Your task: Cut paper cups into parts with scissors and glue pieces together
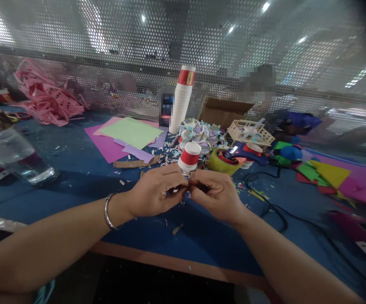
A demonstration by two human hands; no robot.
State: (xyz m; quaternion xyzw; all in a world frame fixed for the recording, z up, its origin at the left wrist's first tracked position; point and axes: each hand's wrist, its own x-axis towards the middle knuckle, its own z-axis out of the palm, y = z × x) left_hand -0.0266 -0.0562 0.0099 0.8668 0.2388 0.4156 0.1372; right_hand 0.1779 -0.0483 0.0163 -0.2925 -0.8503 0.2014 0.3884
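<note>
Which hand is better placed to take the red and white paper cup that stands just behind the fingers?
Probably the left hand. Its fingertips lie almost directly under the paper cup, while the right hand sits further to the side. Both hands pinch a small piece together, so one must let go first.

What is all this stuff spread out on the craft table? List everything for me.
Small piece: one, too small to identify, pinched between both hands.
Paper cup: one, red and white, upside down just beyond the hands.
Cup stack: one, white with red band, centre back.
Paper sheets: several, green, pink, purple, left of the stack.
Pink scraps: one heap, far left.
Clear jar: one, left edge.
Tape roll: one, yellow-green, right of the cup.
Cardboard box: one, brown, back.
Black cable: one, right.
Table: blue top, strewn with paper bits.
Bracelet: one, silver, left wrist.
Left hand: closed on the piece.
Right hand: closed on the piece.
</note>
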